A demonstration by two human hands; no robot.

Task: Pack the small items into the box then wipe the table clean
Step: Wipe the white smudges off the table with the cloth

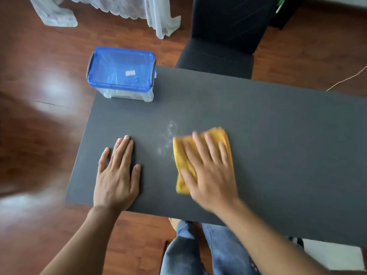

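Note:
A clear plastic box with a blue lid (121, 73) stands shut at the far left corner of the dark grey table (278, 135). My right hand (208, 171) lies flat, fingers spread, pressing a folded yellow cloth (224, 135) onto the table near the front middle; the hand is blurred by motion. A patch of white dust (168, 135) lies just left of the cloth. My left hand (117, 173) rests flat on the table near the front left, palm down and holding nothing.
A black chair (222, 40) stands behind the table's far edge. White curtains (111, 6) hang down to the wooden floor at the back left. My legs in blue jeans (198, 251) show below the front edge.

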